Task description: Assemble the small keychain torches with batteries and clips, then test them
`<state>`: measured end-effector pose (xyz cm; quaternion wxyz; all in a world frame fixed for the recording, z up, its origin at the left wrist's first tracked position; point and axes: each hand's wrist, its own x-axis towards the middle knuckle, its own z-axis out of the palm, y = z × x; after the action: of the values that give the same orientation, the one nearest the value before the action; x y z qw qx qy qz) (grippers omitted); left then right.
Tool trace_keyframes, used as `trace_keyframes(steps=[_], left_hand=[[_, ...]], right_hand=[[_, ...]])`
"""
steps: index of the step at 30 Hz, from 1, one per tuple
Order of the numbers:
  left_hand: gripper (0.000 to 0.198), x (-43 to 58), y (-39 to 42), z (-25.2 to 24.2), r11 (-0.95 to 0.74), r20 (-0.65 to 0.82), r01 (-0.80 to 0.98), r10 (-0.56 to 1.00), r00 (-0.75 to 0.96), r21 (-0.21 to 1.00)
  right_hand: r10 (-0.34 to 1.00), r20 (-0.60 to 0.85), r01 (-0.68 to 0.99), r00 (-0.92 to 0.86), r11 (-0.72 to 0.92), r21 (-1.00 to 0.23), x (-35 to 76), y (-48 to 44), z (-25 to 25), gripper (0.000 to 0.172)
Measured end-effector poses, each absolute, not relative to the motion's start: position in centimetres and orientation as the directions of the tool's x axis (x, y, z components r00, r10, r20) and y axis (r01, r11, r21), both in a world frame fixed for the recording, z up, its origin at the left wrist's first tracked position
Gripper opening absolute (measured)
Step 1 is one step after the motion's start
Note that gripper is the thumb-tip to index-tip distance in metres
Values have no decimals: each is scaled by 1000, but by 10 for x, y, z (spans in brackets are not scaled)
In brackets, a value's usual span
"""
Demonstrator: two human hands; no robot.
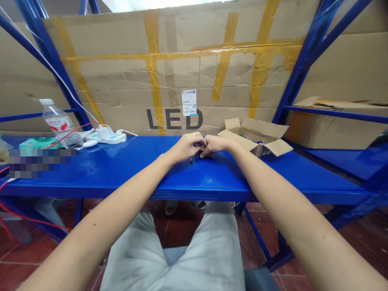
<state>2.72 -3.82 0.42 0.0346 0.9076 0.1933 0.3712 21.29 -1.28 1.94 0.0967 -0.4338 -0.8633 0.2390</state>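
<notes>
My left hand (188,146) and my right hand (216,144) meet over the blue tabletop, fingers curled in and almost touching. Between their fingertips is a small shiny piece (201,149), partly hidden and too small to name; it has a bright, ring-like glint. Both hands are closed on it. A tiny dark metallic piece (190,160) shows just below my left hand, near the table surface. A ring is on a finger of my left hand.
To the right stands an open cardboard box (273,128) with small coloured things inside. At the left are a plastic bottle (62,125), a green packet (38,142), a white power strip (110,138) and red cables. A large cardboard sheet (121,89) marked LED rises behind the blue table (121,161).
</notes>
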Motion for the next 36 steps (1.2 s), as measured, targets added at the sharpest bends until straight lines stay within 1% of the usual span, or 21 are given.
trace_keyframes(steps=[3,5,7,9,10,13,15,19,21,25,30,33,36], left_hand=[[15,25,-32,3,-906,679,383,397,618,181],[15,21,-26,4,-871,690,456,443,572,181],[16,16,-20,4,-824,686,533,502,527,194],[19,9,-14,5,-773,652,598,567,503,211],[20,5,-11,4,-748,623,627,601,501,217],[21,-3,-5,1,-689,524,688,683,509,229],[22,-5,-3,-3,-682,479,691,702,528,238],[22,-6,-1,-9,-700,435,675,695,572,232],[22,-6,0,-10,-701,435,676,694,573,228],[23,-5,0,-11,-698,438,674,699,565,243],[24,-2,-1,-11,-680,424,681,720,550,273],[23,-3,-2,-10,-676,414,680,726,549,284],[21,-3,-2,-9,-679,402,680,725,559,278]], right_hand=[[804,-36,710,-593,501,-494,214,-13,21,24],[810,26,704,-585,524,-479,216,-11,21,31],[810,119,699,-574,560,-444,216,-9,22,35],[809,184,710,-558,580,-399,216,-9,22,37],[813,191,725,-549,578,-375,215,-10,23,36],[844,145,794,-517,536,-287,213,-15,27,31],[863,88,834,-498,504,-222,211,-19,30,27],[883,-65,880,-464,452,-145,210,-26,32,14],[891,-84,893,-446,435,-117,210,-28,31,12],[899,-61,898,-433,425,-115,206,-28,29,17],[919,-77,918,-386,375,-126,203,-24,27,14],[903,-35,897,-429,420,-139,206,-21,25,16],[887,16,871,-462,457,-181,208,-20,23,20]])
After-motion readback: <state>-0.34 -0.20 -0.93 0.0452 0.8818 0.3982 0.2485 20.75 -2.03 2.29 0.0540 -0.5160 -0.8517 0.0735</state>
